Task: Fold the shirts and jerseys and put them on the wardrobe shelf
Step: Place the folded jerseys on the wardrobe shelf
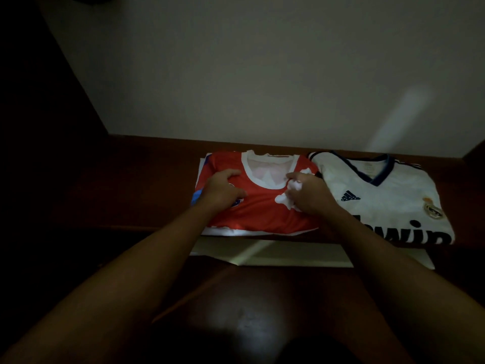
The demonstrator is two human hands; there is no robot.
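A folded red jersey [262,206] lies on the dark wooden shelf [131,185], its right edge just beside a folded white jersey [388,195]. Both hands rest on the red one — the left hand [223,190] pressing with loosely curled fingers, the right hand [309,195] curled over its white print; whether it pinches cloth, I cannot tell.

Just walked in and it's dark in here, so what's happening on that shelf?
A person is setting a folded red jersey on the wooden shelf. The left hand and right hand both rest on it, fingers curled against the fabric. A folded white jersey already lies beside it, on the right.
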